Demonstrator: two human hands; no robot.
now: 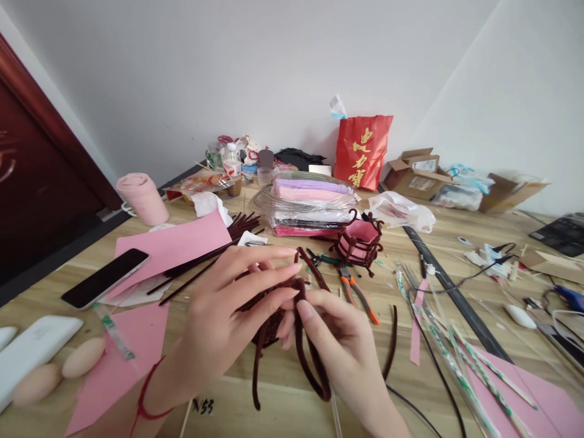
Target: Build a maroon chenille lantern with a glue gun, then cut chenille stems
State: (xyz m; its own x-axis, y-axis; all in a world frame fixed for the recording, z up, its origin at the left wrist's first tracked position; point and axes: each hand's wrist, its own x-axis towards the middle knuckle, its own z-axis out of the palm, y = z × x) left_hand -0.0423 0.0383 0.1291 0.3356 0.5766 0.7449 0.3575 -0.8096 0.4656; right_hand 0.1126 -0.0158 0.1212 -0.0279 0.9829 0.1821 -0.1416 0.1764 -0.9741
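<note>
Both hands are on a dark brown pipe-cleaner frame (271,327) held just above the wooden table. My left hand (223,304) reaches over it from the left, its fingertips closed on the upper edge. My right hand (342,337) pinches a brown pipe cleaner (323,384) between thumb and index finger at the frame's right side; the strand curves down in a loop. Another brown end hangs at the left. My fingers cover much of the frame. Beyond them stands a similar brown pipe-cleaner lantern with pink panels (360,240). Orange-handled pliers (358,295) lie beside it.
A phone (107,277) rests on pink sheets (176,243) at the left, near two eggs (84,358). Loose brown pipe cleaners (237,228) lie behind. Plastic-wrapped bundles (314,204) and a red bag (364,149) stand at the back. Cables and thin sticks (465,347) spread rightward.
</note>
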